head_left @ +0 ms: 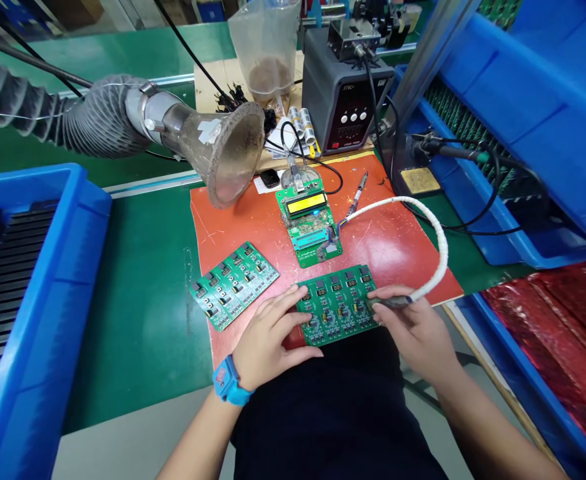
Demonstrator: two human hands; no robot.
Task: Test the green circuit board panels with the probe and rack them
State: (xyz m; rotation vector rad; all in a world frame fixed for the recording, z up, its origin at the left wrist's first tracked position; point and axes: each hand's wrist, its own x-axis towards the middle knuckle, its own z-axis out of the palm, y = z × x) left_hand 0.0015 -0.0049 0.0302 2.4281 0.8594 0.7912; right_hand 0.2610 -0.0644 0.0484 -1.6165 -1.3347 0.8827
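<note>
A green circuit board panel [340,308] with a row of small digit displays lies on the red mat before me. My left hand [277,330] rests at its left edge, fingers spread, fingertips touching the board and thumb along the near side. My right hand [413,327] is closed around a dark pen-like probe [393,302], whose tip meets the panel's right end. From the probe a white-wrapped cable [443,247] loops back to a green programmer board [315,230] with a lit yellow screen. A second similar panel [235,283] lies tilted to the left.
A fume extractor funnel [237,153] overhangs the back left of the red mat [397,260]. Behind stand a soldering station [345,93] and a plastic container [265,50]. A pen [357,190] lies on the mat. Blue bins [80,220] flank both sides.
</note>
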